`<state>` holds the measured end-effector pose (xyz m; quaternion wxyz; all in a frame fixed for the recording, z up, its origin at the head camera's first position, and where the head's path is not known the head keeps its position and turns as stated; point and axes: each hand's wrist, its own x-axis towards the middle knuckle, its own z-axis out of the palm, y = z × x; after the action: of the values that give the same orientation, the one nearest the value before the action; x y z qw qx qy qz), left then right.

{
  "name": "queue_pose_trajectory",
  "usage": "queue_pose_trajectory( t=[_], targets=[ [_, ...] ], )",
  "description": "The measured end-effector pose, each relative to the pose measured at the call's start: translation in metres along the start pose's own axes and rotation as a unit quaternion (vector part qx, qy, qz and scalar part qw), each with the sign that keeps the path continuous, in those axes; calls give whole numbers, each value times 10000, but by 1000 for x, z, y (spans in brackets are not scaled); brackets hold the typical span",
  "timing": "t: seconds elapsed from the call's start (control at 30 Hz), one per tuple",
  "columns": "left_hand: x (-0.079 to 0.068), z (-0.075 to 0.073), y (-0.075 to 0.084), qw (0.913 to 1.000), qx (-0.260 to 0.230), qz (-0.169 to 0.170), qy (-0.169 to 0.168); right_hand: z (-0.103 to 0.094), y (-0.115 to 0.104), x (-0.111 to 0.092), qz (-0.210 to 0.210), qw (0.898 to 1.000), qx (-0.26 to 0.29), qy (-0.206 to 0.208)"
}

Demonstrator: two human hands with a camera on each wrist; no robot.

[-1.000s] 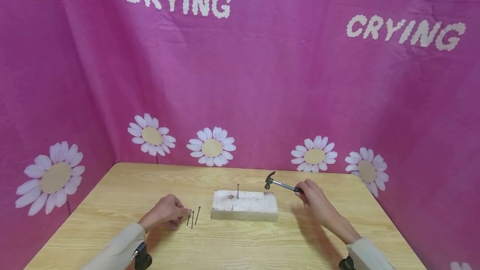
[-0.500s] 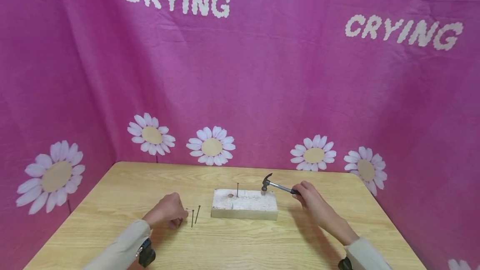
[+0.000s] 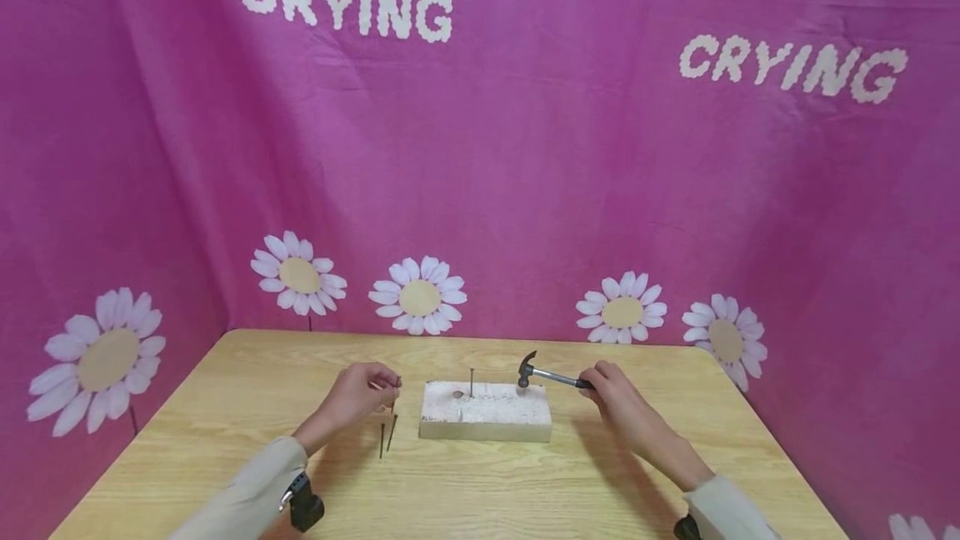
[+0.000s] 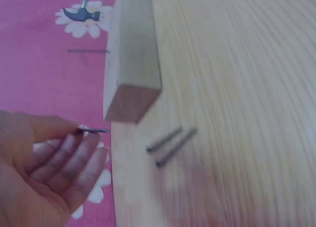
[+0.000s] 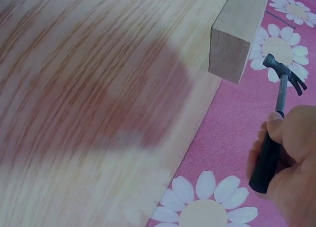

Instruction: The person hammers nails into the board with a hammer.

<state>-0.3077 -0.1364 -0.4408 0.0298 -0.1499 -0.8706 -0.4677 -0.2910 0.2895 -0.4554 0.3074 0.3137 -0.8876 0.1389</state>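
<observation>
Lifting a nail [image 4: 95,131], left hand [image 3: 357,394] higher

White lettering [image 3: 365,10] on the pink cloth [image 3: 510,190] reads "CRYING" twice.

- Cloth backdrop [image 3: 495,148]: magenta-pink, deeper in the folds, printed with a repeating motif.
- Daisies [image 3: 299,276] on the cloth: white petals around pale yellow centres.
- Lettering [image 3: 365,11], reading "CRYING" twice: white, with scalloped outlines.
- Table [image 3: 480,490]: light yellow-tan, streaked with darker wood grain.
- Wooden block [image 3: 495,407]: whitish top, flecked dark and marked by one round brown spot; pale tan sides.
- Hammer [image 5: 282,94]: dark grey head, silver-grey shaft, black grip.
- Upright nail [image 4: 89,51], held nail [image 4: 95,131] and two loose nails [image 4: 177,147]: uniformly dark grey.
- Sleeves [image 3: 232,486]: plain pale beige.
- Wrist devices [image 3: 306,508]: black.
</observation>
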Motion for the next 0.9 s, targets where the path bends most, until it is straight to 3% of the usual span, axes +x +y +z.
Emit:
queue_pose_trajectory(
  t=[0.13, 0.23, 0.5, 0.63, 0.9],
  targets=[
    [11, 14, 7, 9967, -777, 224, 4, 0, -1, 1, 167, 9997, 197, 49],
    [20, 27, 15, 9927, -1188, 200, 104, -1, -2, 1, 284, 9990, 329, 143],
    [37, 58, 35, 9857, -1504, 437, 619, -1, -7, 4, 524, 9972, 507, 164],
    [40, 69, 43, 9817, -1726, 602, 529, 1, -8, 3, 572, 9966, 572, 157],
    [44, 86, 50, 9746, -2082, 749, 336, 7, -6, 5, 167, 9969, 529, 552]
  ],
)
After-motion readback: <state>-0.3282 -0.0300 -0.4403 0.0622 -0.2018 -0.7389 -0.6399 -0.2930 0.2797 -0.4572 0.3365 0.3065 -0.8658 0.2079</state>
